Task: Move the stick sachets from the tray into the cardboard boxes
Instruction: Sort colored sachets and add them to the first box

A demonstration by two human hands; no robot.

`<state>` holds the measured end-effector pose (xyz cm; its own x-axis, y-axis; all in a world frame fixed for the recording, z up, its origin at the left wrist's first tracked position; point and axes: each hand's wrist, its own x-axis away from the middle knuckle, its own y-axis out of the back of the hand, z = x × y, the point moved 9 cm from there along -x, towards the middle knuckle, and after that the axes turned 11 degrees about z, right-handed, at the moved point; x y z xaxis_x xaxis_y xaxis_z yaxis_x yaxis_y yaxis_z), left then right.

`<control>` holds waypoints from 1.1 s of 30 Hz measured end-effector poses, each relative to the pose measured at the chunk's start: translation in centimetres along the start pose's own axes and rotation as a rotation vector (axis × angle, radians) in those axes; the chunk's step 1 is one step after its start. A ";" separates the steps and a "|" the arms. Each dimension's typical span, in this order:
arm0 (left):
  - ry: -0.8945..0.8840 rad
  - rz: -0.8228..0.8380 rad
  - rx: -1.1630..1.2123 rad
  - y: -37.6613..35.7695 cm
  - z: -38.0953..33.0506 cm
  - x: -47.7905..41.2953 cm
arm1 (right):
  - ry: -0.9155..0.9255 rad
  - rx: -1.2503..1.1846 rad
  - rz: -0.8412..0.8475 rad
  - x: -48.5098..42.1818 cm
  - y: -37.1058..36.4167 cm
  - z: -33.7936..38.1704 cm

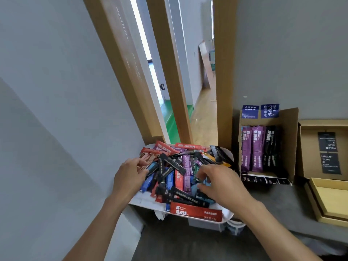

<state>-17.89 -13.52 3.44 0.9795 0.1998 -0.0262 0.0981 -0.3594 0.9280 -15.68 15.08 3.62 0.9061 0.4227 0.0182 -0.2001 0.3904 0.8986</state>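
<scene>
Sachets [180,178]: red, black, blue and purple heap in tray [139,202].
Box [290,132]: right of tray; purple and black sachets side by side inside.
Writing: "COFFEE" on blue label [269,111]; "HELLO JILIN X" on card [330,163].
Left hand [130,176]: curled on heap's left side, grip unclear.
Right hand [220,182]: curled into heap's right side, grip unclear.

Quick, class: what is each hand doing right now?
Left hand: curled over the sachets, grip cannot be told.
Right hand: pinching a blue sachet.
</scene>
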 end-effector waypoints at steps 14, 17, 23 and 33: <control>-0.036 0.144 -0.036 -2.2 4.2 -4.8 | -0.096 0.036 0.333 -0.9 -4.7 2.0; -0.033 0.182 0.067 -2.3 4.5 -5.1 | -0.106 -0.104 0.306 -1.3 -3.9 2.0; 0.009 0.250 0.140 -2.0 4.3 -5.4 | -0.076 -0.425 0.082 -3.0 0.2 1.9; -0.004 0.322 0.203 -2.8 3.9 -5.4 | -0.218 -0.488 -0.073 -12.9 1.3 2.9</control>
<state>-22.74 -17.12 -0.43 0.9665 0.0431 0.2531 -0.1827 -0.5768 0.7962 -26.51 7.77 5.87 0.9701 0.2210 0.1006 -0.2367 0.7691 0.5936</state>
